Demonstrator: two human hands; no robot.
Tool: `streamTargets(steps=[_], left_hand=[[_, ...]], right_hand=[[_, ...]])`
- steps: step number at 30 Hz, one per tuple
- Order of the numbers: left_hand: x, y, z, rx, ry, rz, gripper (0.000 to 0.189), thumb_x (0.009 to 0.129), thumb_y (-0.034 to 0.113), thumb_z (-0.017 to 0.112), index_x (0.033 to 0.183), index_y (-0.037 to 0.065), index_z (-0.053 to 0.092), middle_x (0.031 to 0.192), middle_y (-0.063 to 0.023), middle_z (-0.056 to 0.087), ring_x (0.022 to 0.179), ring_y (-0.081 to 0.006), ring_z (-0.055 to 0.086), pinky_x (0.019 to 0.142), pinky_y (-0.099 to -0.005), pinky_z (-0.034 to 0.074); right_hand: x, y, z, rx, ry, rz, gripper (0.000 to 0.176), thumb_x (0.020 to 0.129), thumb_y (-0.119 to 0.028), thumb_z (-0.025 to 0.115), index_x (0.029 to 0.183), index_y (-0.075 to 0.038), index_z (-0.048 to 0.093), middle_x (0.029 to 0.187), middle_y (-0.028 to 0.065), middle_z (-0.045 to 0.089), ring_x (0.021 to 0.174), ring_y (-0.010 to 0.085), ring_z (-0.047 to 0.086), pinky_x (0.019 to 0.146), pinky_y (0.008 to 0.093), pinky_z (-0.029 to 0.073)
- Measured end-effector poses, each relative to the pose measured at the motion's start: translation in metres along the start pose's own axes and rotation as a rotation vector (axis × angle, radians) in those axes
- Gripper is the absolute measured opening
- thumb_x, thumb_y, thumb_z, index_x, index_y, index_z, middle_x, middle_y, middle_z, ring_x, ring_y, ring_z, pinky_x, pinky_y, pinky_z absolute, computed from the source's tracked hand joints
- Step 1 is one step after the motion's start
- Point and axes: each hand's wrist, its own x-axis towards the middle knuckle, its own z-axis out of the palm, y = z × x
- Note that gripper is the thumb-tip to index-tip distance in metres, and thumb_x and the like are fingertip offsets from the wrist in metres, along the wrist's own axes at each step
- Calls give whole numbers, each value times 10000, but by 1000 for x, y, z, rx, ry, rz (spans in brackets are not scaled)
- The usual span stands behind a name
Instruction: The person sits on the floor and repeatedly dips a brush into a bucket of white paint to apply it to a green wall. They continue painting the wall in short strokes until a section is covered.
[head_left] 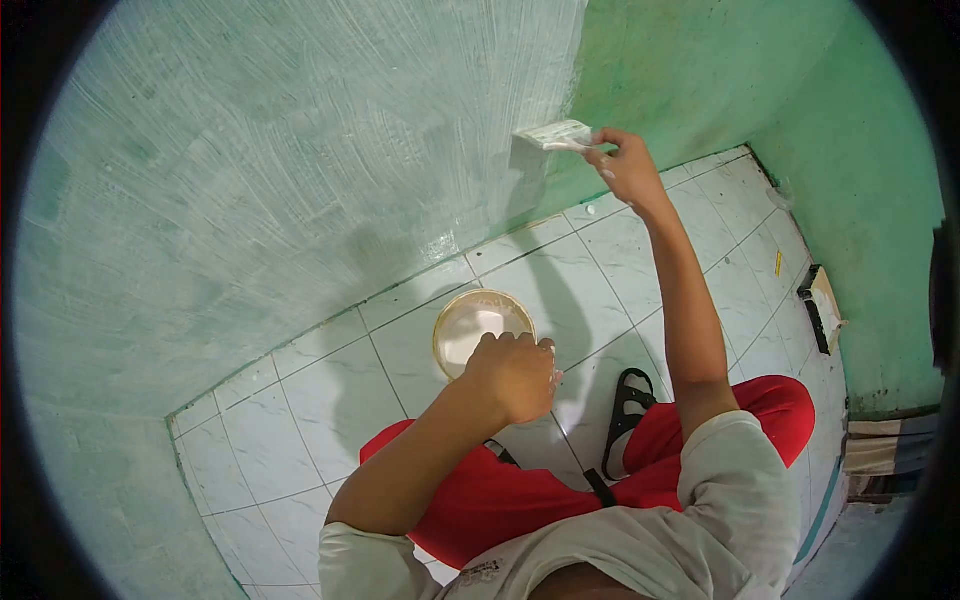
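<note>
My right hand [625, 168] grips the handle of a wide paintbrush [556, 134], its bristles against the wall. White streaky paint covers the wall [300, 130] to the left of the brush, and bare green wall [680, 80] shows to the right. My left hand [515, 376] is closed in a fist beside the near rim of a round bucket [484, 322] of whitish paint on the floor. The fingers are curled away from view, so what they hold is hidden. White paint spots mark both hands.
White floor tiles [620, 250] meet the wall along a slanting edge. At the right stand a black-edged object [824, 310] and, on the floor, a small yellow piece [778, 264]. Cloth [890, 446] hangs at the far right. A sandaled foot [628, 408] rests below the bucket's right.
</note>
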Motion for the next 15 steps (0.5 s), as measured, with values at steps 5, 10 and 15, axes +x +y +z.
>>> streamTargets(steps=[5,10,15], left_hand=[[-5,3,-1,1,9,-11,453,987,350,515,1166,-51,628,958,-204,693,906,-341,688,809,-455,537],[-9,7,0,7,3,-28,459,991,351,511,1191,-47,621,970,-200,692,916,-337,688,821,-457,532],[-10,11,-4,-12,-26,-75,463,994,353,507,1213,-40,615,1005,-207,692,931,-336,686,845,-460,524]], right_hand=[[-45,77,24,22,-3,112,264,825,-201,720,968,11,657,677,123,590,613,202,549,606,369,464],[-59,193,121,-184,-31,74,264,793,-214,727,941,-2,671,846,228,687,831,353,693,762,417,527],[-27,202,156,-232,-20,37,249,778,-218,703,906,-4,689,817,227,697,822,372,703,748,415,531]])
